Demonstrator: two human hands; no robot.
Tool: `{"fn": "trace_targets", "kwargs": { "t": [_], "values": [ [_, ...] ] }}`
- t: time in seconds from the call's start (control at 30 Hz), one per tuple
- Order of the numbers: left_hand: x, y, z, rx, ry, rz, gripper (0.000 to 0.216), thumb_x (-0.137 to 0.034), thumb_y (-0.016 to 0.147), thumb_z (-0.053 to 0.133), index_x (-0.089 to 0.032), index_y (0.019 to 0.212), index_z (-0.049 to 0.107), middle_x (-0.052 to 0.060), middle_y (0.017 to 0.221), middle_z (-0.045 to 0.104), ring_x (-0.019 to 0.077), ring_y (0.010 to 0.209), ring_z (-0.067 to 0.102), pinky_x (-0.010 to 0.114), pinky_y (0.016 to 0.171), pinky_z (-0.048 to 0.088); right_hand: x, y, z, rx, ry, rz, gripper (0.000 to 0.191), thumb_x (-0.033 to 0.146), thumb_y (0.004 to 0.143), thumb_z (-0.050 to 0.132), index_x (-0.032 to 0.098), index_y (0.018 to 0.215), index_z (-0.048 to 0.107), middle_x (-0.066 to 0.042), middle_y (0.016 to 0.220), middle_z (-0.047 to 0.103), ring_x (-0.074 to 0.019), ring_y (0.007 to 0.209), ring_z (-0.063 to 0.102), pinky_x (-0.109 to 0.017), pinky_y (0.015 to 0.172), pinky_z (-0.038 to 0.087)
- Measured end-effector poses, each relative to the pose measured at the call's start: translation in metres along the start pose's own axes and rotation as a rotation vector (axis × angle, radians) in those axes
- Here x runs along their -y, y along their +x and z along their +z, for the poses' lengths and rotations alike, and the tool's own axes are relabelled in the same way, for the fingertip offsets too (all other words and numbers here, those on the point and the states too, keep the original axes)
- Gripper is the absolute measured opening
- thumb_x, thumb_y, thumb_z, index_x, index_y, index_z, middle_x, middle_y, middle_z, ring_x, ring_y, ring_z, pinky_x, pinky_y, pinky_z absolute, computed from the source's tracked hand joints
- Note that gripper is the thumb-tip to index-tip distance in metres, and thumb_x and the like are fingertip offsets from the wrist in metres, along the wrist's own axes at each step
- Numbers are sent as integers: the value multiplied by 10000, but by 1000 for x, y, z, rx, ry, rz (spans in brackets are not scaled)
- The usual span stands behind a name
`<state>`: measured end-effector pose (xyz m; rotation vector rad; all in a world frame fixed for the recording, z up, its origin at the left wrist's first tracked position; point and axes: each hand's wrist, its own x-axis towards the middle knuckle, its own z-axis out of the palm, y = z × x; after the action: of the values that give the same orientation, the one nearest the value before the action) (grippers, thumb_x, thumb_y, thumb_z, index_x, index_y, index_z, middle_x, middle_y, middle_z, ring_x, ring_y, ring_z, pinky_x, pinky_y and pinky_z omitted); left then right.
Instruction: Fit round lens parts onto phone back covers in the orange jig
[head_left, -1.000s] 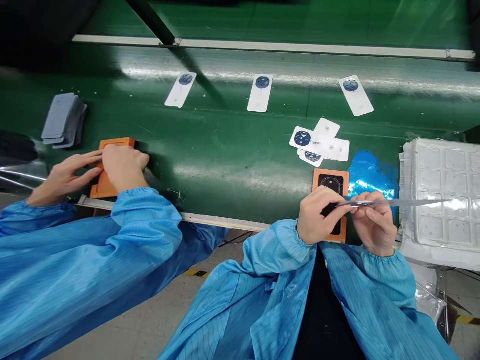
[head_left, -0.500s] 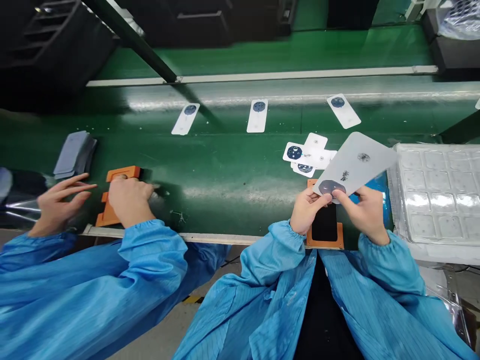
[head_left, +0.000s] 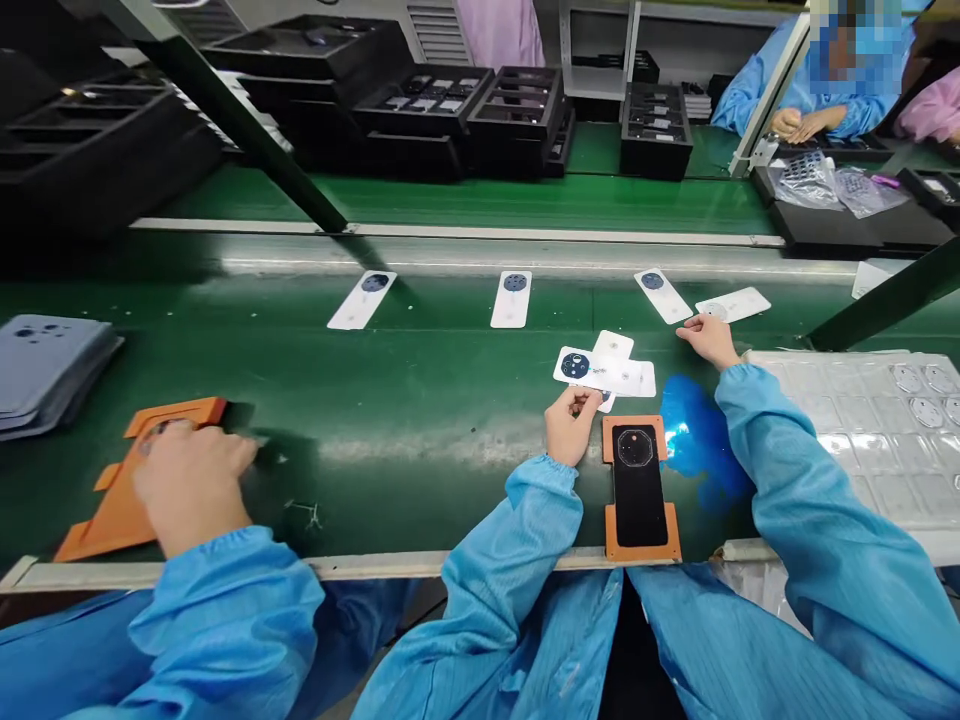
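My left hand (head_left: 571,425) pinches the edge of the bottom white phone-back sheet (head_left: 607,402) in a small crossed pile. Beyond it, the top sheet (head_left: 611,372) of that pile shows a dark round camera print. My right hand (head_left: 709,338) reaches forward, fingertips together beside a white sheet with a camera print (head_left: 667,298). Another white sheet (head_left: 742,303) lies just behind its knuckles; whether the fingers hold anything is unclear. In front of me a black phone (head_left: 641,500) with a round camera ring lies in an orange fixture (head_left: 641,550).
Shiny blue film (head_left: 701,440) lies right of the fixture, next to a clear blister tray (head_left: 855,420). More white sheets (head_left: 511,305) lie along the belt. At left a co-worker's hand (head_left: 191,485) rests on another orange fixture (head_left: 112,515). A slanted post (head_left: 885,295) stands at right.
The large sheet that both hands held has left them. My right hand has moved forward and right; the left has moved to the pile. The phone is uncovered; the view has tilted up.
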<state>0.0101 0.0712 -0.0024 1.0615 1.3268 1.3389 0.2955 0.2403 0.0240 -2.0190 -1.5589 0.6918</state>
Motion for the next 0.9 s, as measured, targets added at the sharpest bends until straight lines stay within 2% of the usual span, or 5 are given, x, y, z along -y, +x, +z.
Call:
{"fn": "trace_targets", "kwargs": {
  "t": [0.27, 0.43, 0.6, 0.73, 0.9],
  "values": [
    [-1, 5, -8, -67, -16, 38, 290, -449, 823, 728, -161, 832, 698, 49, 785, 718, 180, 761, 681, 309, 767, 534, 37, 59, 1, 1, -383, 147, 807, 411, 534, 973, 10, 1150, 639, -303, 1223, 616, -409, 1201, 568, -478, 977, 482],
    [2, 5, -13, -116, 136, 173, 219, -394, 887, 675, -180, 850, 705, 53, 834, 724, 190, 806, 668, 329, 796, 539, 57, 52, -6, 0, -440, 7, 567, 415, 646, 919, 65, 1022, 679, -223, 1132, 624, -339, 1091, 583, -435, 928, 498],
    [-9, 3, -16, -235, 618, 632, 365, -368, 891, 697, -161, 1192, 685, 197, 1288, 660, 344, 1271, 579, 528, 1073, 458, 68, -48, -14, -41, -408, -463, 146, 314, 965, 606, 188, 912, 658, -122, 1133, 606, -234, 1058, 560, -348, 948, 444],
    [-23, -3, -13, -68, 870, 787, 442, -266, 877, 700, -223, 1316, 666, 189, 1432, 605, 426, 1450, 431, 628, 1151, 327, 68, -165, -26, 67, -454, -1361, 191, 209, 1037, 481, 250, 920, 627, -41, 942, 649, -180, 891, 574, -330, 816, 443],
    [-28, -16, -20, 257, 651, 675, 215, -264, 921, 601, -202, 977, 799, 90, 972, 798, 269, 924, 745, 376, 859, 567, 6, -189, -93, -232, -444, -1043, 189, 268, 1010, 561, 229, 1163, 665, -89, 1142, 697, -239, 1077, 621, -397, 920, 498]
  ]
}}
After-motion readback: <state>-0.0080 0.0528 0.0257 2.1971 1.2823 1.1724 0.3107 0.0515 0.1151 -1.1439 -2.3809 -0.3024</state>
